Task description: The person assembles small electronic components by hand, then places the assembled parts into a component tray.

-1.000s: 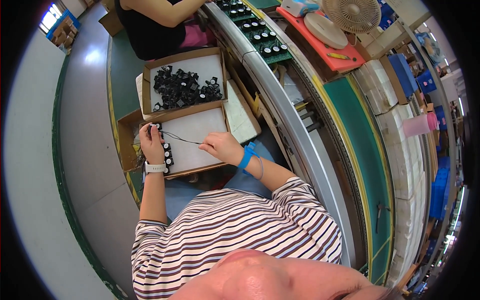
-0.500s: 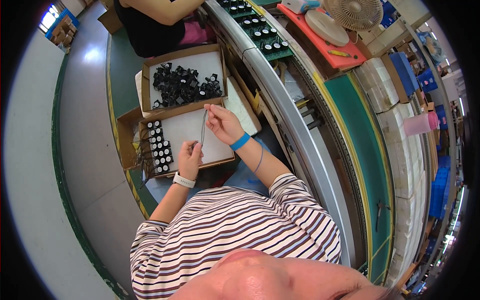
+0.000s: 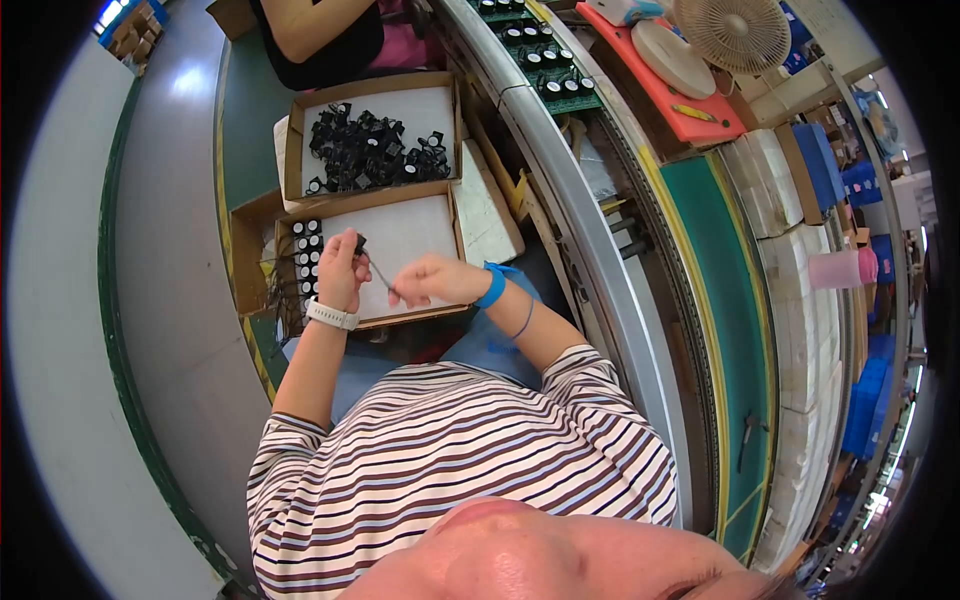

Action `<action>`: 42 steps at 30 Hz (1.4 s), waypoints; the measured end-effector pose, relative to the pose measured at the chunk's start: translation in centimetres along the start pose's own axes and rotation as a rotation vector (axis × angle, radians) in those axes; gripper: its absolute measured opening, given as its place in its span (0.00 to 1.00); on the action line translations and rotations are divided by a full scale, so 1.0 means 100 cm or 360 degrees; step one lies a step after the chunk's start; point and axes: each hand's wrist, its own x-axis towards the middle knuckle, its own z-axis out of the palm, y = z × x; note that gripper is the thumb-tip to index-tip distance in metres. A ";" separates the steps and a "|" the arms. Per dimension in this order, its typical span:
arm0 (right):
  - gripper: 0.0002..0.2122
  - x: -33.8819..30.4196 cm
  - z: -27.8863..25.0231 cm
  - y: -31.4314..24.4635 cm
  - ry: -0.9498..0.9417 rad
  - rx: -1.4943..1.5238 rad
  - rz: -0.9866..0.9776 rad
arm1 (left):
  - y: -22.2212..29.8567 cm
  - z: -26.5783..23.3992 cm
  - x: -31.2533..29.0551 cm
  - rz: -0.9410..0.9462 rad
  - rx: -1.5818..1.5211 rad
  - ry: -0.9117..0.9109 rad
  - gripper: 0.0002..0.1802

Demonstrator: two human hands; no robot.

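Observation:
My left hand (image 3: 341, 272) is closed on a small black part (image 3: 361, 243) above the near cardboard box (image 3: 412, 318). A thin dark cable (image 3: 377, 270) runs from this part toward me. My right hand (image 3: 432, 281) pinches the cable's lower end between thumb and fingers. Along the left side of the near box stand rows of black parts with round white tops (image 3: 308, 243), their wires trailing to the left. My left wrist and hand hide some of these rows. Just beyond, a second cardboard box (image 3: 455, 120) holds a jumbled heap of similar black parts (image 3: 370, 150).
To the right a metal-edged conveyor (image 3: 560, 170) carries green boards (image 3: 570, 100) with black parts. Past it are a red shelf (image 3: 690, 125), a fan (image 3: 735, 35) and a pink-lidded jar (image 3: 842, 269). Another person's arm (image 3: 310, 30) is beyond the far box.
My left hand has moved up and left, now with the black part showing in it. My right hand has come down, and the cable between them slants where it stood nearly upright.

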 end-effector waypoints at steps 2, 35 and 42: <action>0.13 0.000 -0.003 -0.005 0.0154 0.0191 -0.0007 | -0.010 0.003 0.003 -0.0059 -0.0007 -0.0001 0.11; 0.10 0.010 -0.019 0.018 0.0420 0.0862 0.0121 | -0.034 0.026 -0.009 0.0049 0.0295 -0.0234 0.11; 0.09 0.010 -0.017 0.000 0.0583 0.0075 0.0156 | -0.031 0.028 -0.012 0.0150 0.0386 -0.0233 0.11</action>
